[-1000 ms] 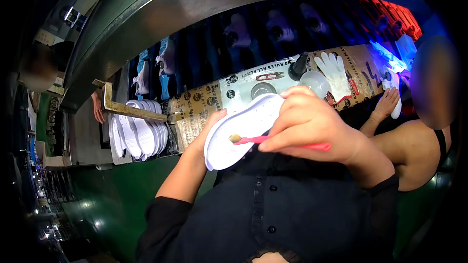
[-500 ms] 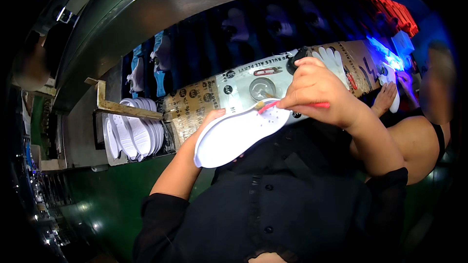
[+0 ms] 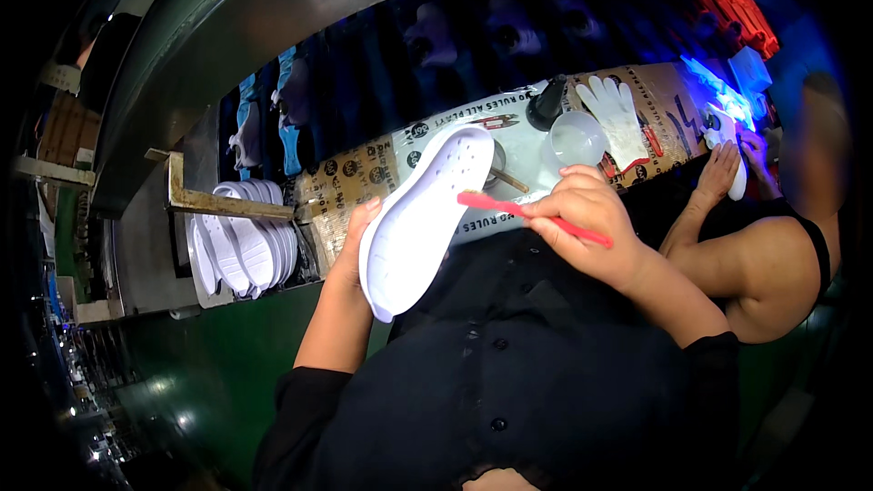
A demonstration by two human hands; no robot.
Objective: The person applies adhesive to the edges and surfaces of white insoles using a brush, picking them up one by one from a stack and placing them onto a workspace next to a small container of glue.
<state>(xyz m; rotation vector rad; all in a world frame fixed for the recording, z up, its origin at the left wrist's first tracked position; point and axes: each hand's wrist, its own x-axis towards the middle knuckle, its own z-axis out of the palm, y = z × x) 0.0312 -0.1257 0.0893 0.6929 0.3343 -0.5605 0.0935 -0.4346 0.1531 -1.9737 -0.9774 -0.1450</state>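
Observation:
My left hand [image 3: 355, 241] grips a white shoe sole [image 3: 409, 227] by its left edge. The sole is tilted with its inner face up, and small holes dot its upper end. Between the fingers of my right hand [image 3: 587, 218] is a red-handled toothbrush [image 3: 496, 205], its bristle end at the sole's right edge. Behind the sole, partly hidden by it, a round dish [image 3: 496, 160] has a wooden-handled brush [image 3: 510, 180] resting across it. A translucent plastic cup [image 3: 576, 138] stands beyond my right hand.
Several white soles [image 3: 247, 245] stack at left beneath a metal bracket [image 3: 227, 205]. A black bottle [image 3: 546, 106], a white glove [image 3: 614, 118] and red-handled snips [image 3: 496, 122] lie on the cardboard-covered bench [image 3: 341, 191]. At right, a co-worker's hand [image 3: 718, 173] touches a white shoe piece.
The sole has turned more upright. My right hand has moved down off its holed end, drawing the toothbrush to the right edge and uncovering the cup and glove.

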